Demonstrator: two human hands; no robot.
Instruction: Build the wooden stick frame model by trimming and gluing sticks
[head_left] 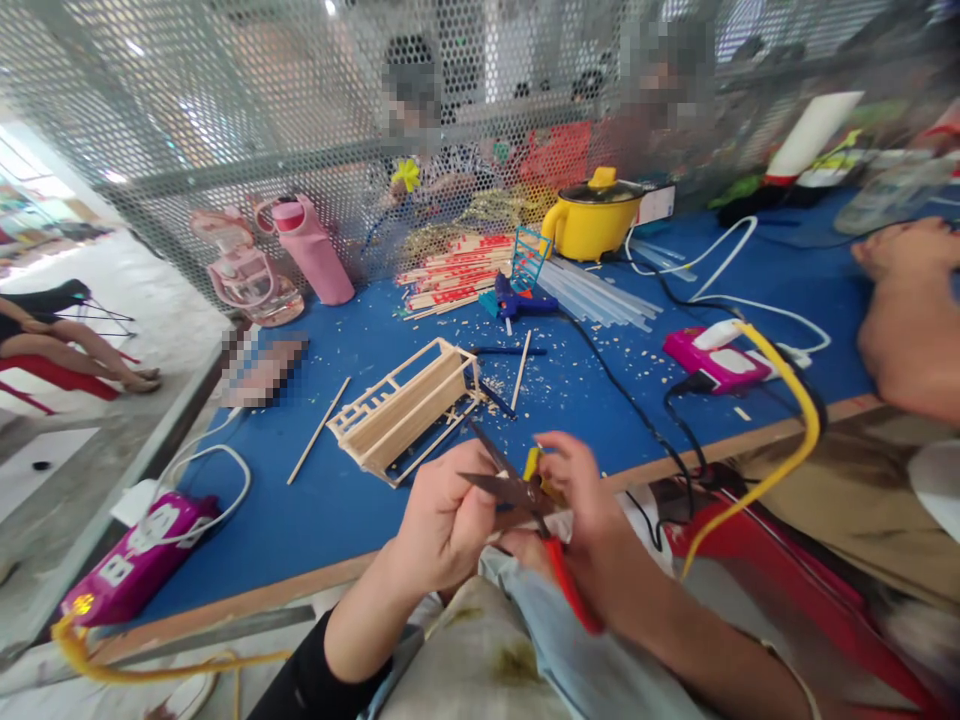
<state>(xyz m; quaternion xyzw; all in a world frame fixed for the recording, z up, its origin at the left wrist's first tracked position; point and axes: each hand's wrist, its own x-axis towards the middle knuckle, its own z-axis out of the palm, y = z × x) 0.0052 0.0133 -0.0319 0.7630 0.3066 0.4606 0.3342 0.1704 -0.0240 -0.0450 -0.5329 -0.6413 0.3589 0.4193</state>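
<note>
Nearest, over the lap, the right hand grips red-handled scissors, its fingers closed on the handles, blades open and pointing left. The left hand is curled shut beside the blades; what it pinches cannot be made out. Just beyond, on the blue table, stands a small wooden-stick frame amid shavings. Farther off lie a blue glue gun, clear glue sticks, a yellow pot and a pink bottle. No writing is legible.

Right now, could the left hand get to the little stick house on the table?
Probably yes: the left hand is close to the stick house, with nothing between them, though it is closed beside the scissors.
</note>
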